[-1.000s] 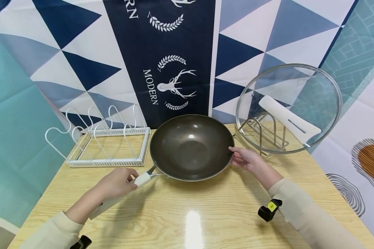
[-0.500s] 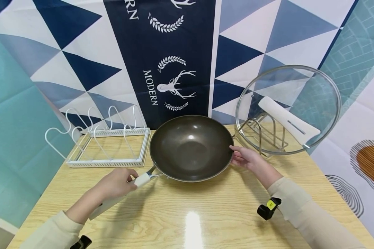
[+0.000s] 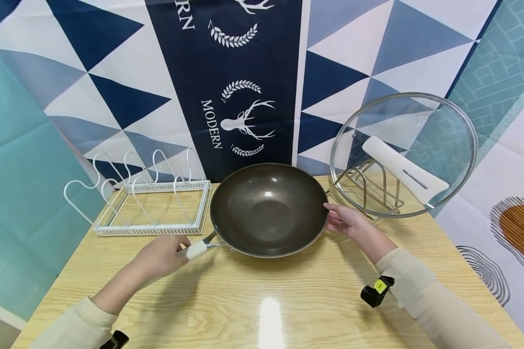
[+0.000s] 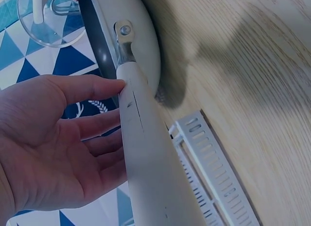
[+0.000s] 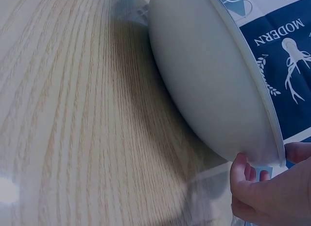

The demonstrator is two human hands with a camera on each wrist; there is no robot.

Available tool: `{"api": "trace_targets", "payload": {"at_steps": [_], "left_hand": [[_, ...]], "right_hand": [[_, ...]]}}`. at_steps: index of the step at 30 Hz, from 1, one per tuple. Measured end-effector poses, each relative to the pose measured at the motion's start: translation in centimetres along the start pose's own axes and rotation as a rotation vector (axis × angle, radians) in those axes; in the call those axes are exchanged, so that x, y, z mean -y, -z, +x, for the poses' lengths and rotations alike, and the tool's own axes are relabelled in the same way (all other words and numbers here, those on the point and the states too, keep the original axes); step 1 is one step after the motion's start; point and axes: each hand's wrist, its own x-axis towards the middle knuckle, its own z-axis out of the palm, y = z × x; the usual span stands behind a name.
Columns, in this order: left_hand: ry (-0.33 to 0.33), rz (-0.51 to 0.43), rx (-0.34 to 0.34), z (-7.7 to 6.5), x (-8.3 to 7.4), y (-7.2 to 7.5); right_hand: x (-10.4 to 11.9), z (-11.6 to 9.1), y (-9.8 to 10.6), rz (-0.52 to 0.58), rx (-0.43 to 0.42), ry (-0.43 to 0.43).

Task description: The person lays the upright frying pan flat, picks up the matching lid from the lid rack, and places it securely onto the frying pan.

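A dark-bottomed wok [image 3: 268, 213] with a pale outside and a white handle [image 3: 196, 249] stands mid-table, its inside facing up. My left hand [image 3: 160, 257] pinches the handle; in the left wrist view one fingertip lies on the near side of the handle [image 4: 150, 138] while other fingers pass behind it. At the opposite side, my right hand [image 3: 347, 222] grips the rim, thumb at the inner edge. The right wrist view shows curled fingers of that hand [image 5: 272, 189] beneath the wok's pale outer wall [image 5: 214, 85].
A white wire rack [image 3: 148, 228] stands left of the wok. Behind my right hand, a metal rack [image 3: 364, 186] holds an upright glass lid [image 3: 445, 140] with a white handle. Patterned cloth [image 3: 244, 58] hangs behind the wooden table [image 3: 227, 300].
The wok's handle has shifted slightly, and its rear end, visible earlier below my left wrist, is now hidden. Both hands keep their hold with little movement.
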Motion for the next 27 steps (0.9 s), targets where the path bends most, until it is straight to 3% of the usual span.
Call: {"api": "trace_targets", "payload": {"at_steps": [11, 20, 27], "left_hand": [[-0.013, 0.055, -0.021, 0.2, 0.3, -0.2], [-0.045, 0.138, -0.085, 0.3, 0.5, -0.2], [-0.026, 0.176, -0.112, 0.3, 0.7, -0.2]], "right_hand": [[0.1, 0.2, 0.2, -0.006, 0.009, -0.009], [0.0, 1.3, 1.0, 0.044, 0.009, -0.03], [0.1, 0.9, 0.9, 0.034, 0.011, -0.023]]}}
